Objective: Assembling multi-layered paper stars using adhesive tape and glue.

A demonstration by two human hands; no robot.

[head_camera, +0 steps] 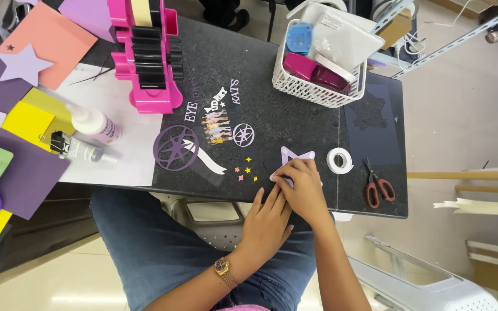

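Both hands down on the lilac paper star [293, 155] at the black table's [295, 115] near edge. Right hand [302, 187] pressing it flat with loose fingers, left hand [267, 222] alongside, fingertips touching, nothing clenched. Tape roll [339, 160] and red scissors [378, 185] just right.

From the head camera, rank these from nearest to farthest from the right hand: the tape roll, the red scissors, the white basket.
From the right hand:
1. Tape roll, just to its right.
2. Red scissors, farther right, near the table edge.
3. White basket, at the table's far edge.
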